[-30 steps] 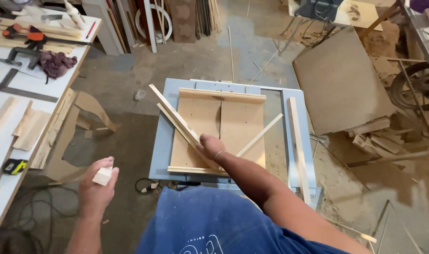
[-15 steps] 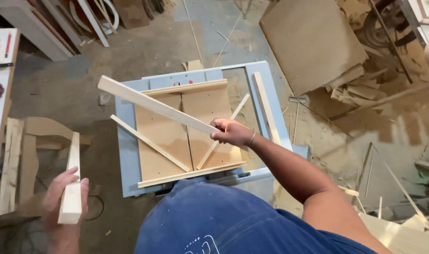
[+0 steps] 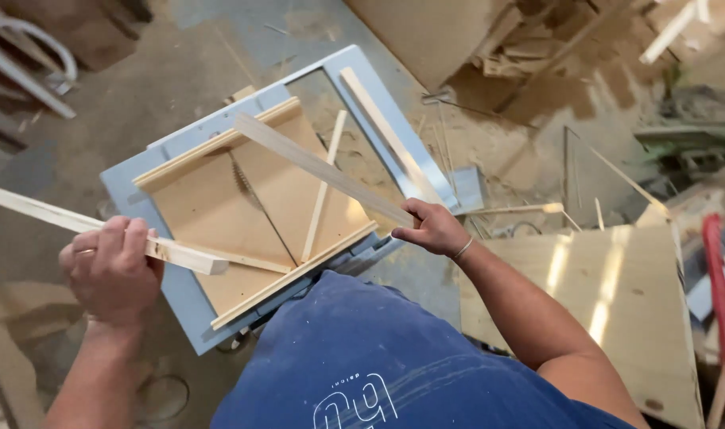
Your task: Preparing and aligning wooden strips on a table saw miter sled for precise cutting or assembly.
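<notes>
My left hand (image 3: 108,266) grips a pale square wooden stick (image 3: 29,210) that runs off to the left, its cut end near the table saw's near-left corner. My right hand (image 3: 430,229) holds the near end of a long flat wooden slat (image 3: 323,168), which lies slantwise over the wooden sled (image 3: 211,199) on the grey-blue table saw (image 3: 140,214). The saw blade (image 3: 247,187) shows in the sled's slot. A thin stick (image 3: 323,187) and another thin strip (image 3: 255,260) rest on the sled.
A pale batten (image 3: 386,131) lies along the saw's right edge. A plywood sheet (image 3: 617,318) lies on the floor at right, with scrap wood and sawdust (image 3: 529,48) beyond. White tubing (image 3: 29,56) sits at the upper left. My blue shirt (image 3: 362,357) fills the bottom.
My left hand has swung its stick from upright to level, pointing left. My right hand has drawn the slat nearer and to the right over the sled. The view has turned and tilted.
</notes>
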